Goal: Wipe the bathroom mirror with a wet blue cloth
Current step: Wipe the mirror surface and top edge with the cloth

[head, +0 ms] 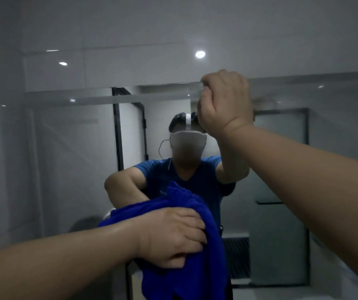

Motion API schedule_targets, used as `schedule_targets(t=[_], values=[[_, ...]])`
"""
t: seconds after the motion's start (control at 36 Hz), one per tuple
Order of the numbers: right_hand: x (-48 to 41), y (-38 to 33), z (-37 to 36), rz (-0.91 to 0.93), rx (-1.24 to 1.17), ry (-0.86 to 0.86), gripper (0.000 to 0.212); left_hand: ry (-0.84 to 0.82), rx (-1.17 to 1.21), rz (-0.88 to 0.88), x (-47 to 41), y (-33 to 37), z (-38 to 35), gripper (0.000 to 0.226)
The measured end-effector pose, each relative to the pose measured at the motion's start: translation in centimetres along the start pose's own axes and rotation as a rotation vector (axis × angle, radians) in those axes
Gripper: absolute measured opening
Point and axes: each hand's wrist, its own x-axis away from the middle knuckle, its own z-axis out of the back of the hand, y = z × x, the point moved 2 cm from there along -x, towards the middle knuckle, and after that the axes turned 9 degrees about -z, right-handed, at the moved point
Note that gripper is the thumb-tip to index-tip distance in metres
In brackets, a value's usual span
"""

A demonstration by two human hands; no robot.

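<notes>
Head cam was pointed straight at the mirror with both arms up in front of it. Down low, about centre, the left hand had its fingers curled over a bunched-up blue cloth, thumb tucked underneath, so a proper grip on it. The cloth looked pressed against the glass. A lump of it poked up above the knuckles and the rest hung down past the hand to the bottom of the frame.

Up high and right of centre, the right hand sat at the mirror's top edge, well apart from the cloth. Its fingers were curled in tight, pretty much a fist. Honestly couldn't tell if they were hooked over the edge or just resting against it, and nothing showed inside them.

The reflection showed a person in a blue shirt wearing a white headset, with a black door frame behind on the left. Above the mirror was a glossy grey wall with a round light glaring off it.
</notes>
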Motion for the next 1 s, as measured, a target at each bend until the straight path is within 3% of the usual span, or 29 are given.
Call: schedule_targets(t=[0.14,0.25,0.36,0.42,0.5,0.61,0.75,0.83,1.0], values=[[0.1,0.1,-0.1,-0.019,-0.012,0.017,0.031,0.255,-0.051,0.11,1.7,-4.6,5.5,0.017],[0.0,0.2,-0.3,-0.013,-0.02,0.035,0.031,0.482,-0.129,0.307,2.1,-7.5,10.0,0.026],[-0.1,0.3,-0.5,-0.003,-0.041,0.071,0.028,0.729,-0.169,0.533,1.2,-8.0,9.5,0.028],[-0.1,0.5,-0.7,0.005,-0.039,0.093,0.024,0.767,-0.266,0.582,-0.1,-7.2,7.9,0.023],[-0.1,0.6,-0.9,0.022,-0.058,0.106,0.024,0.728,-0.419,0.518,-1.9,-5.3,5.3,0.017],[-0.1,0.7,-0.9,0.035,-0.077,0.114,0.024,0.683,-0.39,0.493,-4.6,-2.4,2.0,0.02],[0.0,0.7,-0.7,0.036,-0.094,0.084,0.03,0.373,-0.179,0.424,-7.7,2.9,-4.4,0.056],[0.0,0.7,-0.6,0.028,-0.098,0.084,0.035,0.278,-0.183,0.426,-8.0,4.5,-6.4,0.064],[0.1,0.6,-0.3,0.011,-0.098,0.067,0.034,0.135,-0.334,0.349,-5.3,4.9,-6.6,0.055]])
